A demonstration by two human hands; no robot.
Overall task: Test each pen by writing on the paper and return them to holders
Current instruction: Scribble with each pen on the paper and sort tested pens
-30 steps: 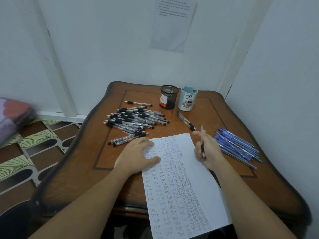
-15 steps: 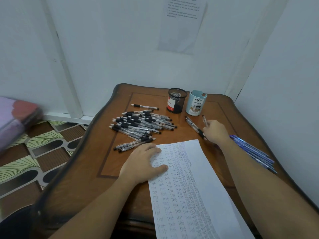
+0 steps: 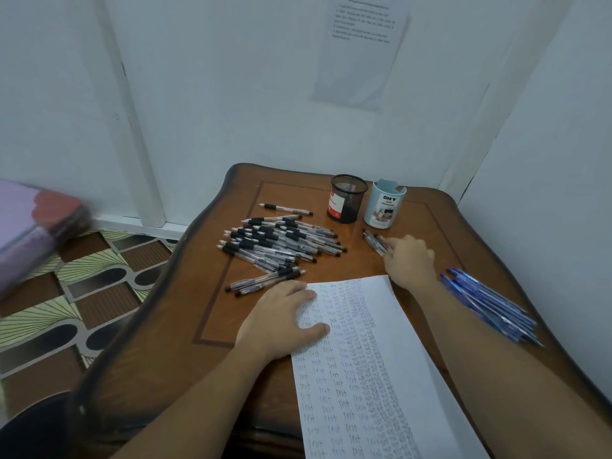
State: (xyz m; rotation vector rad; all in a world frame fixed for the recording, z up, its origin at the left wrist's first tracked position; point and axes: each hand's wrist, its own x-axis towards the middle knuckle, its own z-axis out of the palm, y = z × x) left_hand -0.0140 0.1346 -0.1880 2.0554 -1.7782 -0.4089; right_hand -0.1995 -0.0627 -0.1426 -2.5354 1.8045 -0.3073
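Observation:
A white paper (image 3: 374, 359) covered in rows of handwritten words lies on the wooden table (image 3: 205, 303). My left hand (image 3: 281, 319) rests flat on the paper's upper left corner. My right hand (image 3: 409, 260) reaches to a small group of black pens (image 3: 372, 240) lying in front of the holders, its curled fingers pinching one of them against the table. Behind stand a black mesh holder (image 3: 347, 198) and a pale blue holder (image 3: 384, 205); no pens show above their rims.
A large heap of black pens (image 3: 278, 243) lies left of centre, with two more (image 3: 265, 279) near my left hand. Several blue pens (image 3: 490, 306) lie by the table's right edge. White walls enclose the back and right. Patterned floor lies to the left.
My right hand carried a black pen from over the paper up to the small group near the holders and lowered it there. The left hand stayed on the paper.

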